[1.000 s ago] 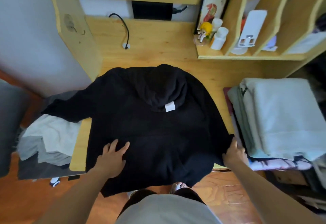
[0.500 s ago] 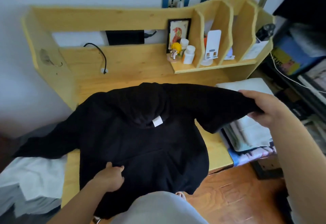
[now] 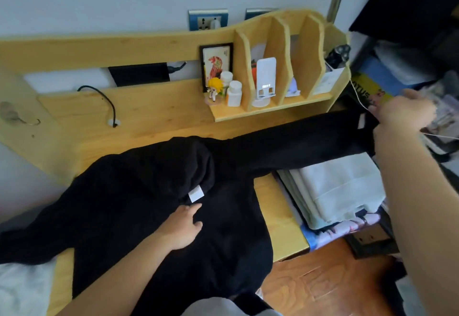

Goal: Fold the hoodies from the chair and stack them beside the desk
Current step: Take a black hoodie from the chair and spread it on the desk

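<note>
Black fabric: the hoodie (image 3: 154,206) lies spread on the pale wood desk (image 3: 280,218), seen from the head camera, the only view.
Hoodie axis: the body runs from the hood (image 3: 188,164) at the far side toward the person at the near edge, where the hem hangs off the desk.
Sleeve axis: the right sleeve (image 3: 293,141) is stretched out straight to the right and slightly away, lifted above the folded stack (image 3: 340,189); the other sleeve (image 3: 32,238) trails off the desk's left edge.
Label: a white tag (image 3: 196,193) sits just below the hood.
Left hand: the left hand (image 3: 182,228) lies flat on the hoodie's chest, fingers fairly straight and together, thumb spread, fingertips just beside the tag; it grips nothing.
Right hand: the right hand (image 3: 403,114) is raised at the far right, fingers curled around the sleeve's cuff end, holding it taut.
Stack: pale green and white folded clothes sit beside the desk's right edge, partly under the stretched sleeve.
Shelf: a framed picture (image 3: 216,63), a small yellow-haired figurine (image 3: 214,89), two white bottles (image 3: 233,92) and a white stand (image 3: 265,79) stand on the desk's shelf (image 3: 273,109).
Cable: a black cable (image 3: 106,102) curves into a hole in the desk's back panel.
</note>
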`<state>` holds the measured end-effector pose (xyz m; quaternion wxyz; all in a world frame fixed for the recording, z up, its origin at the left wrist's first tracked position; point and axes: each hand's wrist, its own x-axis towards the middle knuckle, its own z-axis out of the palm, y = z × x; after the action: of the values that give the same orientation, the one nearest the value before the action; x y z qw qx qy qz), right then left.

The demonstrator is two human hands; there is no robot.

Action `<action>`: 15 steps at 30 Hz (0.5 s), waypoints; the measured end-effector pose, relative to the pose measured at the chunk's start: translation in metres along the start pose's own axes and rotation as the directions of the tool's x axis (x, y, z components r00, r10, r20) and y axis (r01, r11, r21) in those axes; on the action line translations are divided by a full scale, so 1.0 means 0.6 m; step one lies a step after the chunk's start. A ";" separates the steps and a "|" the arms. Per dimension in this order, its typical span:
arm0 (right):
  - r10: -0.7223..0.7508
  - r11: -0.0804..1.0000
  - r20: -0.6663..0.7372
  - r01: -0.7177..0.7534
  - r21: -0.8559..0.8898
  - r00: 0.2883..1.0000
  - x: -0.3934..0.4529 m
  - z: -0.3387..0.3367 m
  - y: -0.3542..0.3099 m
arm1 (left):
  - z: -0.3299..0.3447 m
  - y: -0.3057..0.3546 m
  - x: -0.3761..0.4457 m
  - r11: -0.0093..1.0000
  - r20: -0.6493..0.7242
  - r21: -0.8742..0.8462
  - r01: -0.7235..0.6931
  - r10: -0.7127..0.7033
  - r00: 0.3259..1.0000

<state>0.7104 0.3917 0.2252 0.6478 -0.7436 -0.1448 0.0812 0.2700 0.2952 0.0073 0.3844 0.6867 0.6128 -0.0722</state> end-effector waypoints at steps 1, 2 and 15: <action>-0.148 0.966 0.004 0.145 -0.216 0.989 0.002 0.014 0.011 | -0.001 0.024 0.017 0.998 -0.016 -0.062 -0.006 0.005 1.000; -0.312 0.841 0.109 0.327 -0.430 0.944 -0.009 0.028 0.031 | 0.001 0.043 0.032 0.995 -0.031 -0.095 0.004 -0.007 0.999; -0.110 0.403 0.743 0.713 -0.574 0.660 0.013 0.038 0.318 | 0.014 0.004 0.051 0.967 -0.216 0.152 0.202 -0.167 0.962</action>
<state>0.7319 0.3928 0.0338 0.1232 -0.8222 -0.5528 0.0565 0.2827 0.3142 -0.0151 0.2508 0.6609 0.7015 -0.0907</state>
